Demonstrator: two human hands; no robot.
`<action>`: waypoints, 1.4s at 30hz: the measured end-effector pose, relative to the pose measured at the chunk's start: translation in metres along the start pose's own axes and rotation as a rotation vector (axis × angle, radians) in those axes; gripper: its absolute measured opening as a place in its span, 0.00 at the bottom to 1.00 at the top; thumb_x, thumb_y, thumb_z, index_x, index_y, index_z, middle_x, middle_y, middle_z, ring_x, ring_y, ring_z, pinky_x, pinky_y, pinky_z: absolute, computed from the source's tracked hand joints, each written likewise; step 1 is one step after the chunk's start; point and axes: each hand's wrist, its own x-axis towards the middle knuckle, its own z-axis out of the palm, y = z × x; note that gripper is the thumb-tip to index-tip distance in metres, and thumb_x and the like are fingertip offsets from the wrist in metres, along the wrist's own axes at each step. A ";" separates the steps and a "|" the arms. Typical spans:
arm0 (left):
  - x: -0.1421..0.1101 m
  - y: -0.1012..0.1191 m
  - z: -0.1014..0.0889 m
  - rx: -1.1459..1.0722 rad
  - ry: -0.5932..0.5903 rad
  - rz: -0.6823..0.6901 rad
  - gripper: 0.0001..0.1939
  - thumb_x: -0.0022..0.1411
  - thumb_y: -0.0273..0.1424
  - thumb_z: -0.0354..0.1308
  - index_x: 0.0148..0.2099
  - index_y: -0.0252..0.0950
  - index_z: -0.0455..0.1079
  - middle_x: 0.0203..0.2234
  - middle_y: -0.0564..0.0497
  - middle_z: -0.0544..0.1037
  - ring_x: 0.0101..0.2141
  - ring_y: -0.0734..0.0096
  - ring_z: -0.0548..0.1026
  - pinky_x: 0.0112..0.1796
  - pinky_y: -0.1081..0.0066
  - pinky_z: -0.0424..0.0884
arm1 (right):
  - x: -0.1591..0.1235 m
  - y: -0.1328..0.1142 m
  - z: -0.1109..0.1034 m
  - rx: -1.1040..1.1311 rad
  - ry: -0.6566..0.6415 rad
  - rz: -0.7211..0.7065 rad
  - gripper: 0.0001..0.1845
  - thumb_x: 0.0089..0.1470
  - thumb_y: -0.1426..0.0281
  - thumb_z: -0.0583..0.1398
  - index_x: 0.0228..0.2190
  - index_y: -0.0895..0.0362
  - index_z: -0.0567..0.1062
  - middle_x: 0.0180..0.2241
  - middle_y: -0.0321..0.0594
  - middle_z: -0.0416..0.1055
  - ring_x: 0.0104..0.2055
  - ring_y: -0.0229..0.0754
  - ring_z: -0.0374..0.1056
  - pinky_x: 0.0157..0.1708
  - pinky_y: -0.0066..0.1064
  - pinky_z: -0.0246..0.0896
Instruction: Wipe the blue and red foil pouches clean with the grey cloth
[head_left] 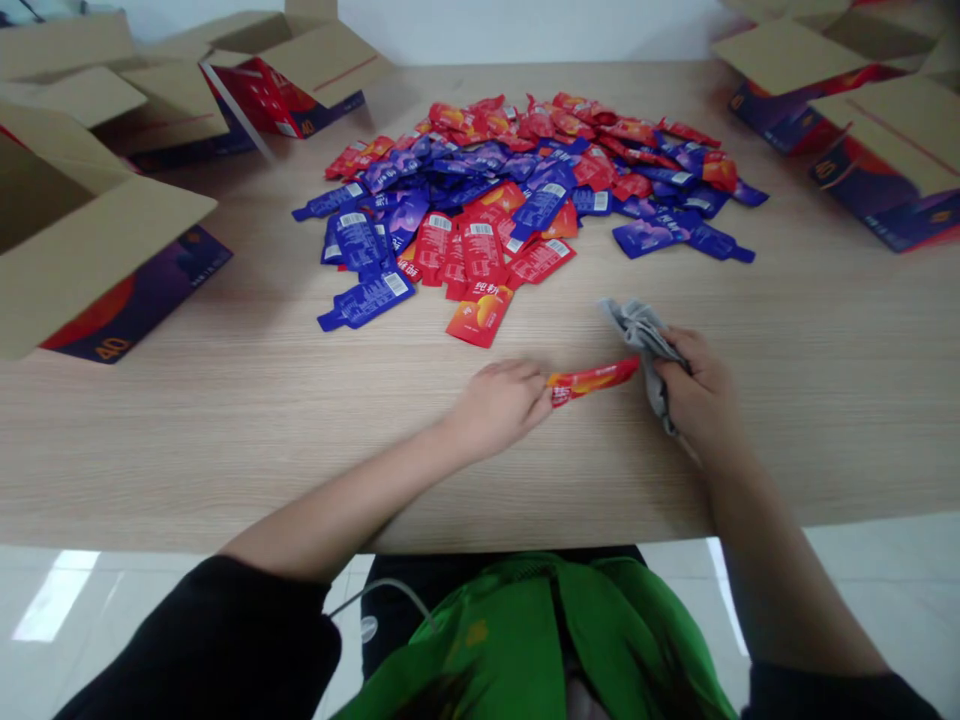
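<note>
My left hand [504,408] grips one end of a red pouch [596,380] with orange fruit printed on it, a little above the table. In my right hand [701,390] is a bunched grey cloth [651,345], held right at the pouch's other end; whether they touch I cannot tell. Beyond my hands lies a wide heap of pouches, red ones [480,250] and blue-purple ones [360,240] mixed. One orange-red pouch [480,316] lies at the heap's near edge, with a blue pouch [367,299] to its left.
Open cardboard boxes stand on the table's left, the nearest box [135,290] marked 40, with another box [300,90] farther back. More open boxes stand at the right, one box [889,190] near the edge. The wooden table [150,460] ends just before my body.
</note>
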 end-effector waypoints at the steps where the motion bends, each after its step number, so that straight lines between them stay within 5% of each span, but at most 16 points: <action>1: 0.002 -0.006 -0.002 -0.078 -0.053 -0.041 0.19 0.77 0.32 0.45 0.41 0.34 0.77 0.35 0.48 0.81 0.36 0.65 0.78 0.37 0.68 0.69 | 0.000 0.000 -0.001 0.003 0.009 0.016 0.21 0.54 0.72 0.53 0.46 0.52 0.78 0.49 0.46 0.74 0.54 0.51 0.71 0.56 0.48 0.65; 4: 0.003 -0.021 -0.009 -0.087 -0.101 -0.144 0.17 0.77 0.35 0.49 0.41 0.35 0.77 0.34 0.49 0.81 0.35 0.66 0.78 0.35 0.69 0.70 | -0.001 -0.002 -0.002 0.014 0.014 0.057 0.20 0.54 0.72 0.54 0.46 0.52 0.78 0.49 0.45 0.74 0.53 0.51 0.71 0.56 0.48 0.65; 8: -0.015 -0.009 -0.023 0.298 0.164 -0.312 0.15 0.70 0.40 0.60 0.48 0.32 0.75 0.46 0.38 0.80 0.48 0.48 0.76 0.44 0.58 0.71 | -0.006 -0.003 0.001 0.022 -0.022 0.033 0.19 0.54 0.73 0.54 0.46 0.53 0.78 0.51 0.47 0.73 0.55 0.51 0.70 0.58 0.48 0.64; 11: -0.035 0.011 -0.020 0.309 0.144 -0.203 0.21 0.72 0.40 0.57 0.60 0.32 0.71 0.56 0.37 0.77 0.53 0.47 0.74 0.48 0.55 0.72 | -0.003 -0.006 -0.001 -0.026 -0.046 0.001 0.20 0.55 0.74 0.53 0.46 0.52 0.78 0.50 0.46 0.73 0.55 0.51 0.70 0.56 0.48 0.66; 15: -0.050 0.019 0.010 0.266 0.050 -0.114 0.29 0.76 0.40 0.47 0.72 0.30 0.58 0.70 0.43 0.62 0.67 0.44 0.61 0.61 0.48 0.64 | 0.009 -0.030 0.003 -0.045 -0.045 -0.151 0.22 0.55 0.75 0.53 0.49 0.52 0.77 0.49 0.47 0.73 0.54 0.51 0.69 0.55 0.49 0.65; 19: -0.049 0.014 0.029 0.243 0.025 -0.132 0.29 0.76 0.37 0.44 0.73 0.31 0.57 0.71 0.44 0.58 0.69 0.43 0.57 0.63 0.44 0.61 | 0.002 -0.076 0.041 -0.175 -0.099 -0.369 0.25 0.60 0.74 0.51 0.56 0.56 0.74 0.59 0.53 0.66 0.60 0.53 0.63 0.59 0.49 0.60; 24: -0.047 0.013 0.024 0.210 0.015 -0.137 0.26 0.74 0.36 0.48 0.67 0.27 0.67 0.64 0.39 0.71 0.67 0.43 0.62 0.63 0.44 0.62 | -0.021 -0.100 0.088 -0.579 -0.309 -0.359 0.27 0.67 0.61 0.51 0.62 0.59 0.70 0.67 0.58 0.59 0.60 0.60 0.60 0.54 0.53 0.56; 29: -0.046 0.012 0.022 0.197 0.026 -0.138 0.29 0.75 0.33 0.45 0.73 0.31 0.56 0.71 0.45 0.57 0.68 0.45 0.60 0.62 0.44 0.64 | -0.016 -0.060 0.065 -0.744 -0.168 -0.251 0.27 0.64 0.67 0.53 0.61 0.60 0.69 0.65 0.57 0.63 0.56 0.61 0.63 0.53 0.53 0.57; 35: -0.048 0.008 0.023 0.191 0.016 -0.106 0.28 0.74 0.34 0.47 0.73 0.34 0.57 0.71 0.45 0.58 0.68 0.42 0.59 0.61 0.44 0.64 | 0.000 -0.015 0.021 -0.667 -0.159 -0.214 0.24 0.60 0.76 0.50 0.55 0.66 0.72 0.56 0.59 0.67 0.56 0.56 0.65 0.54 0.47 0.61; 38: -0.053 0.009 0.024 0.178 0.026 -0.040 0.29 0.74 0.36 0.49 0.73 0.37 0.57 0.72 0.46 0.57 0.69 0.35 0.56 0.61 0.38 0.61 | -0.002 -0.030 0.021 -0.600 -0.099 -0.178 0.25 0.60 0.77 0.49 0.55 0.66 0.71 0.54 0.60 0.66 0.57 0.55 0.64 0.54 0.45 0.62; 42: -0.056 0.015 0.025 0.150 0.041 -0.048 0.28 0.74 0.38 0.49 0.72 0.37 0.60 0.70 0.47 0.61 0.69 0.32 0.56 0.62 0.36 0.59 | -0.022 -0.075 0.052 -0.511 -0.167 -0.288 0.25 0.61 0.78 0.49 0.57 0.63 0.71 0.59 0.58 0.65 0.55 0.53 0.65 0.53 0.44 0.62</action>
